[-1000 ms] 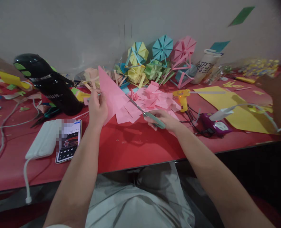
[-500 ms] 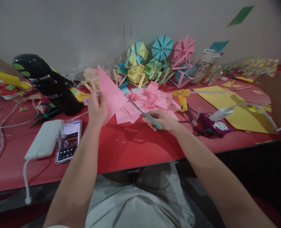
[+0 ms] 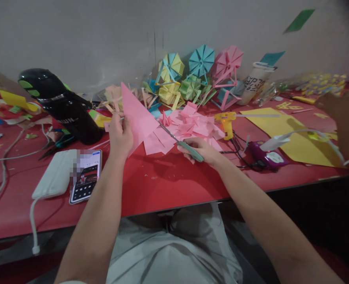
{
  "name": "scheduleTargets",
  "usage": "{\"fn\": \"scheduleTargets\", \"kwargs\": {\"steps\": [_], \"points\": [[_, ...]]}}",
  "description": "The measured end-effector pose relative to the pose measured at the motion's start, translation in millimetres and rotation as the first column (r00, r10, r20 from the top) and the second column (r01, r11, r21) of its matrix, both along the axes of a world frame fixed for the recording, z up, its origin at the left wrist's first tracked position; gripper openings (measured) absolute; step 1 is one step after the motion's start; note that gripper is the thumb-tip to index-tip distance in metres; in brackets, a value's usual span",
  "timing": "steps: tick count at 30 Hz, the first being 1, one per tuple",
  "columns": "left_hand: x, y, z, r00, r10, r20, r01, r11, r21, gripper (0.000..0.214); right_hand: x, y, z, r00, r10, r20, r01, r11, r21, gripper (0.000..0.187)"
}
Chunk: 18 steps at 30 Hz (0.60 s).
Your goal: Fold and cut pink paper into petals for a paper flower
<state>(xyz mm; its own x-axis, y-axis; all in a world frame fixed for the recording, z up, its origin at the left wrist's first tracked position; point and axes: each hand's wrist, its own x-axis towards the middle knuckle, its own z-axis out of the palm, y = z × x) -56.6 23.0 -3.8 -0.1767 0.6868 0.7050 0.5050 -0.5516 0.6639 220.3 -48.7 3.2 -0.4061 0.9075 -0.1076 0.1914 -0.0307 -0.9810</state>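
Note:
My left hand [image 3: 121, 134] pinches a pink sheet of paper [image 3: 137, 116], held upright with a pointed corner at the top. In my right hand [image 3: 199, 150] are scissors [image 3: 189, 150] with a green handle, my fingers closed round the grips. Their blades point up and left, with the tips at the sheet's right edge; whether they are in the paper I cannot tell. Behind the sheet lies a heap of pink paper pieces [image 3: 183, 126], some of them folded.
Folded-paper wheel shapes [image 3: 201, 62] stand along the wall. A yellow glue gun [image 3: 226, 122], a purple power socket [image 3: 266, 156] and yellow paper [image 3: 298, 138] lie right. Left are a black bottle [image 3: 65, 106], phone [image 3: 87, 177] and white power bank [image 3: 56, 173]. Another person's hand [image 3: 334, 106] shows at right.
Almost nothing differs. The paper and both my hands keep their places, and the scissors have barely shifted; the whole view has moved very slightly.

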Motion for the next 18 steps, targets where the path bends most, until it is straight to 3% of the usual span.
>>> {"fn": "scheduleTargets", "kwargs": {"steps": [11,18], "points": [[3,0,-3.7,1.000,0.001,-0.026,0.000,1.000,0.031,0.035,0,2,-2.7,1.000,0.020,-0.007,-0.020,1.000,0.020,0.052],[10,-2,-6.2,0.998,-0.069,-0.007,0.069,0.998,-0.003,0.037,2,2,-3.6,1.000,0.023,-0.011,-0.022,0.999,0.044,0.050]]}}
